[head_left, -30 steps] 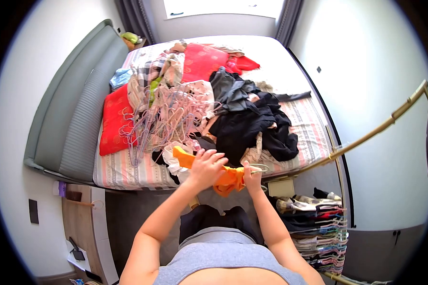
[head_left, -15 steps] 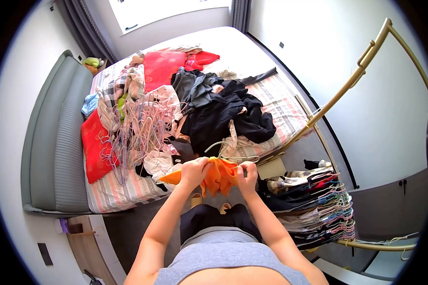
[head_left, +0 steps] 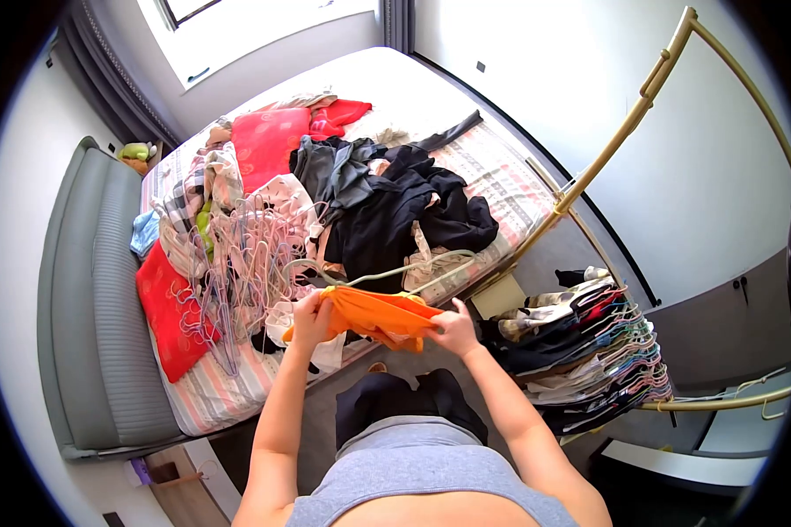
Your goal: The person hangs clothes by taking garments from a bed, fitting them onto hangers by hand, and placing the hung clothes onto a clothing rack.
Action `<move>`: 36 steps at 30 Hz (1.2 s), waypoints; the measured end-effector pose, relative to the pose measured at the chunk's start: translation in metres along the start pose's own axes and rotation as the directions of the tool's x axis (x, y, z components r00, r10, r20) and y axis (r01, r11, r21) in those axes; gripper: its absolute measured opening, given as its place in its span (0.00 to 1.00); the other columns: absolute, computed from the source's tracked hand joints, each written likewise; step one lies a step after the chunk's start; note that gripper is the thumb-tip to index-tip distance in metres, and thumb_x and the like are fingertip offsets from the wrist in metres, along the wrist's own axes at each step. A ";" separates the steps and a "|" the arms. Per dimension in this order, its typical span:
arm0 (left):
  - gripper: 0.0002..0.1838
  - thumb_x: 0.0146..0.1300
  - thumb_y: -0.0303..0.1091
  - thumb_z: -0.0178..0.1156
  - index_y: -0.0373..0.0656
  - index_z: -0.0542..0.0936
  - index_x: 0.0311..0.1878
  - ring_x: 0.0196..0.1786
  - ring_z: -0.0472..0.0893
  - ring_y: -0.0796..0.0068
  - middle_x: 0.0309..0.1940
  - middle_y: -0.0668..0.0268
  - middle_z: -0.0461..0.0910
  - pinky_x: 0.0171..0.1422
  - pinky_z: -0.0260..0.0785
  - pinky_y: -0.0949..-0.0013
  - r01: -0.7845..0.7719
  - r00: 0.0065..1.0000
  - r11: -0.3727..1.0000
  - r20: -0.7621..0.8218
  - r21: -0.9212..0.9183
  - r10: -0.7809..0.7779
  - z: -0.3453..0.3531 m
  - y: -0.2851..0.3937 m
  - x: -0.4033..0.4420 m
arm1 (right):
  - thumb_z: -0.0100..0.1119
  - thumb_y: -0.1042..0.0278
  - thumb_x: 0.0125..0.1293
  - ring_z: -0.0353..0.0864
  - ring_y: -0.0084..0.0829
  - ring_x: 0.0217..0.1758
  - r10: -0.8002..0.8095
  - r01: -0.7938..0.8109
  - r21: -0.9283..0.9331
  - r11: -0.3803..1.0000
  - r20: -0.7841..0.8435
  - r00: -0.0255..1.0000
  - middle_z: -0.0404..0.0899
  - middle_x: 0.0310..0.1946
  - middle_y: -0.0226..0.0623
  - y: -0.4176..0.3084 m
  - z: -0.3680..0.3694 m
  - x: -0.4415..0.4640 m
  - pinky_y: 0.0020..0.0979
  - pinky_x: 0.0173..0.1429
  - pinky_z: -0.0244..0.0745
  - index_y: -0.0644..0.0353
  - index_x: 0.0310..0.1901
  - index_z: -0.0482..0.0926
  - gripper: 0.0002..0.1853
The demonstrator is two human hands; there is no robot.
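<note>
An orange garment (head_left: pixel 373 314) is stretched out in front of me between both hands, above the gap beside the bed. My left hand (head_left: pixel 313 318) is closed on its left end. The other end is pinched in my right hand (head_left: pixel 453 328). A pale green clothes hanger (head_left: pixel 404 272) shows just beyond the garment's top edge, its hook pointing left; its lower part is hidden, and I cannot tell how far it sits inside the cloth.
On the bed (head_left: pixel 492 162) lie a heap of pink and purple hangers (head_left: pixel 255 241), black clothes (head_left: pixel 387 211) and red pillows (head_left: pixel 268 145). To the right, a gold garment rack (head_left: pixel 620 132) stands beside tightly packed clothes on hangers (head_left: pixel 580 351). A grey headboard (head_left: pixel 114 325) is left.
The orange garment, bunched before, is now spread wider between my hands. My left hand has moved left, and more of the hanger shows. The view has turned slightly right.
</note>
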State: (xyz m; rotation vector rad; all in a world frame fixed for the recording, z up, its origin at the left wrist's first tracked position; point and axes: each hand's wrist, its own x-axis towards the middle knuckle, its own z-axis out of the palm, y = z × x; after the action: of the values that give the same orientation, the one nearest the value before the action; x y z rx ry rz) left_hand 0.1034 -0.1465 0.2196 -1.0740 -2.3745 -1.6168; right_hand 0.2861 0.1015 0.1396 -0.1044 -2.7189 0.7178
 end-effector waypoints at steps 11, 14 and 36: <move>0.05 0.56 0.29 0.59 0.38 0.77 0.31 0.18 0.72 0.68 0.17 0.61 0.71 0.24 0.62 0.70 -0.114 0.943 0.992 0.321 0.050 0.092 -0.041 -0.039 0.018 | 0.64 0.66 0.47 0.77 0.28 0.42 0.001 -0.036 -0.154 0.987 -0.222 0.975 0.80 0.34 0.27 0.009 -0.025 0.036 0.44 0.60 0.59 0.52 0.27 0.79 0.05; 0.07 0.55 0.35 0.60 0.41 0.78 0.33 0.22 0.77 0.61 0.19 0.60 0.75 0.25 0.66 0.65 -0.158 0.921 0.979 0.377 0.132 0.098 -0.034 -0.049 0.028 | 0.64 0.70 0.43 0.75 0.32 0.48 -0.035 0.029 -0.028 0.999 -0.233 0.972 0.80 0.40 0.26 -0.028 -0.032 0.055 0.38 0.55 0.64 0.51 0.25 0.80 0.05; 0.11 0.60 0.38 0.54 0.43 0.76 0.43 0.49 0.73 0.56 0.41 0.58 0.77 0.55 0.61 0.57 -0.227 0.949 0.940 0.274 0.253 0.156 -0.022 -0.111 0.081 | 0.63 0.60 0.54 0.73 0.33 0.22 0.346 -0.312 0.151 0.938 -0.342 0.873 0.75 0.15 0.36 -0.079 -0.031 0.052 0.33 0.32 0.68 0.60 0.25 0.80 0.12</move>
State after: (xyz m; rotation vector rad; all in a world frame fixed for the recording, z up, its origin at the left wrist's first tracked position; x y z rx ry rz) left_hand -0.0292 -0.1469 0.1760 -1.4670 -2.4538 -1.0936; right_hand 0.2483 0.0549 0.2187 -0.6311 -2.3273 0.8199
